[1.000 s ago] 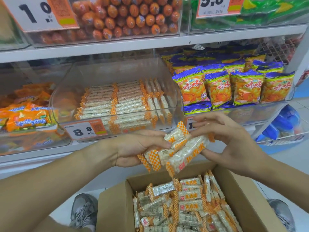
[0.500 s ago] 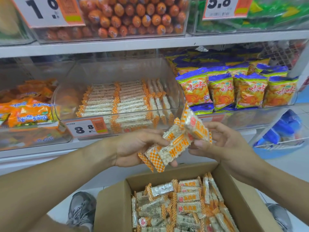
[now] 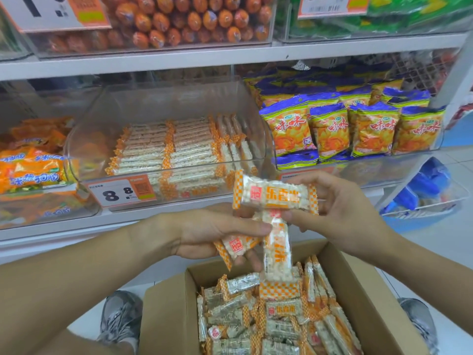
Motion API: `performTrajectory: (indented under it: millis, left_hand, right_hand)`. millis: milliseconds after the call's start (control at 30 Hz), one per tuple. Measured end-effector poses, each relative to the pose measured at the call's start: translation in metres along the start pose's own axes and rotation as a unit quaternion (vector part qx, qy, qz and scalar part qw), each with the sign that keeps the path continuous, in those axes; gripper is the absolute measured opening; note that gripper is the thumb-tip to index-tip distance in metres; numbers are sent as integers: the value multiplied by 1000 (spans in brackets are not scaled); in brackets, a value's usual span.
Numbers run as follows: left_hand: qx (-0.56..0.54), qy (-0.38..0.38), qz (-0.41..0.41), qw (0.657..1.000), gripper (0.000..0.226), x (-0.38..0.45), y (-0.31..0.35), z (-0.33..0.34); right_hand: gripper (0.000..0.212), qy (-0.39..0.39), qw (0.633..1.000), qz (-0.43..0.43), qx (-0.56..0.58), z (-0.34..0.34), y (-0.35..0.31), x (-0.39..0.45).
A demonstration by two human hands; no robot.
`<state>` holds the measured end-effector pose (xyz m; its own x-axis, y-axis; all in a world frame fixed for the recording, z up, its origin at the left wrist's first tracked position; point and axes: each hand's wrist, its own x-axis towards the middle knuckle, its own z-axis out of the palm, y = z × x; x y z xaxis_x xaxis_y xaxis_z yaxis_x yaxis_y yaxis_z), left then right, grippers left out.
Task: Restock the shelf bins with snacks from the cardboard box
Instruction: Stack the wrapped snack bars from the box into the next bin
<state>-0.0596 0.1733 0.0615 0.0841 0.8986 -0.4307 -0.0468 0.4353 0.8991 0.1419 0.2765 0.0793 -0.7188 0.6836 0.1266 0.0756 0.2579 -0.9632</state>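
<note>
An open cardboard box point(image 3: 169, 319) at the bottom holds several puffed-rice snack bars point(image 3: 276, 326) in clear wrappers with orange checked ends. My left hand point(image 3: 204, 234) grips a small bunch of these bars point(image 3: 238, 245), one of them point(image 3: 277, 257) hanging down over the box. My right hand point(image 3: 337, 211) pinches a single bar point(image 3: 275, 196) held level, label facing me, just above the bunch. Behind the hands, a clear shelf bin point(image 3: 84, 134) with an 8.8 price tag point(image 3: 122, 193) holds neat rows of the same bars point(image 3: 169, 152).
Orange snack packs point(image 3: 30, 167) fill the bin to the left, purple-and-orange chip bags point(image 3: 350, 124) the bin to the right. Sausages point(image 3: 184, 19) lie on the shelf above. A blue basket point(image 3: 422, 201) stands on the floor at right. My shoes point(image 3: 120, 321) flank the box.
My right hand has drawn one bar out of the bunch and turned it level in front of the bin. My left hand keeps the rest, one bar now dangling.
</note>
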Motion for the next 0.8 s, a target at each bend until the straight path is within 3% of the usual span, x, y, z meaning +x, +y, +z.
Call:
performTrajectory:
  millis: [67,200,367,500,667,800]
  left_hand:
    - [-2,4,1,1000,53,4,-1,-1]
    - [-110,38,-15,993,42,2,5,11]
    - [-195,122,25,973,32,6,10,9]
    - [-226,63,16,972,23,1,16,7]
    - [-257,4,-9,966,62,-4,20,-9]
    - [-249,-72,-44,965,92,-3,17,-27]
  right_hand:
    - [51,43,999,13,28,7,5,0]
    - [44,121,980,89,130,10,8,-4]
    - [50,88,968,174,159,18,16,-15]
    - [50,98,968,168,161,24,23,-18]
    - [55,98,980,137,106,15,26,-10]
    - [47,28,990,82,111,-12,19,-2]
